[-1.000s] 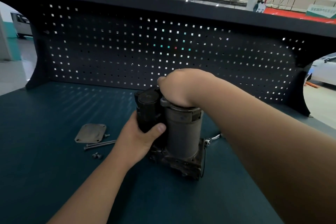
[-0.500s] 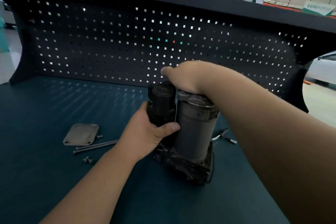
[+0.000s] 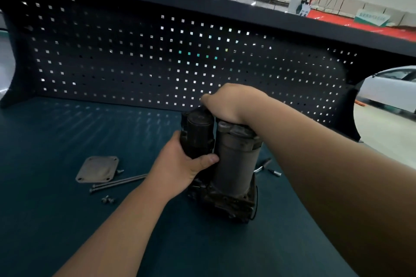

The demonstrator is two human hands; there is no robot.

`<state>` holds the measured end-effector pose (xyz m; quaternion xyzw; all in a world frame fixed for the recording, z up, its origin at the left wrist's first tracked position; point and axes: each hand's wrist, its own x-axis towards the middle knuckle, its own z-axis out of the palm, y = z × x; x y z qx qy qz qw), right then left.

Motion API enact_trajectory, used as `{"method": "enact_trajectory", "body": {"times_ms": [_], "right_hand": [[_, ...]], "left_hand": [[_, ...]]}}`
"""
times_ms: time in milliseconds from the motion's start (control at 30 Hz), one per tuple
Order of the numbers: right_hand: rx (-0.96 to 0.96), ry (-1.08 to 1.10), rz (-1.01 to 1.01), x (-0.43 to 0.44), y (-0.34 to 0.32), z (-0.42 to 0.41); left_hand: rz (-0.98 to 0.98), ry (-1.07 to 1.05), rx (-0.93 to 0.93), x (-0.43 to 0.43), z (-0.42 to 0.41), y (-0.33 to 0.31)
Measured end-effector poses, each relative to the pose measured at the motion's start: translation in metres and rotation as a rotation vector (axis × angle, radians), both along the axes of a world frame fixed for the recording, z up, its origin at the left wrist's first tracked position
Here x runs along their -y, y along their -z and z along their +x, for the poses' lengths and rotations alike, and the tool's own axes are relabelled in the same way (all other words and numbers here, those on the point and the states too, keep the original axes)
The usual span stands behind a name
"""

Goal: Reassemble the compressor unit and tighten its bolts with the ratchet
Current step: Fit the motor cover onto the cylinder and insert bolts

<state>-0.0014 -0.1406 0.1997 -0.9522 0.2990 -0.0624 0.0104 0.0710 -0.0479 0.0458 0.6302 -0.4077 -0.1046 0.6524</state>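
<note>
I have the compressor unit (image 3: 225,203) standing upright on the tabletop (image 3: 67,231), base casting down, right between my two grips. The left grip (image 3: 180,164) is clamped round the black motor cylinder (image 3: 198,132), with the thumb across its near face. The right grip (image 3: 229,103) is cupped over the top cap of the grey cylinder (image 3: 236,159), just right of the left grip. Its fingers drop behind the unit out of sight, so I cannot tell whether it clasps the cap or only bears down on it. I judge this to be the seating step: squaring the cylinders on the base before any fastener goes in. Off to the left of the left grip, well apart from the unit, lie the cover plate (image 3: 98,170), the long bolts (image 3: 119,183) and some small screws (image 3: 108,199). What looks like the ratchet (image 3: 262,164) peeks out below the right grip's forearm, with a loose bit (image 3: 275,172) beside it. Next, I think, one grip must let go to fetch the long bolts while the other holds the unit upright. The bolts should be started straight by hand before the ratchet comes in.
</note>
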Motion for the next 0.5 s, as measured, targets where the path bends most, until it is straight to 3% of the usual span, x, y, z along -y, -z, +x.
{"method": "enact_trajectory", "body": {"times_ms": [300,400,500], "right_hand": [[0.067,0.048,0.026,0.012,0.003,0.009],[0.012,0.071,0.075,0.016,0.004,0.011],[0.138,0.098,0.082,0.013,-0.001,0.004]], "left_hand": [[-0.008,-0.008,0.003,0.005,0.001,0.004],[0.019,-0.118,0.006,0.002,-0.013,0.002],[-0.029,-0.147,0.043,-0.002,-0.033,0.002]]}}
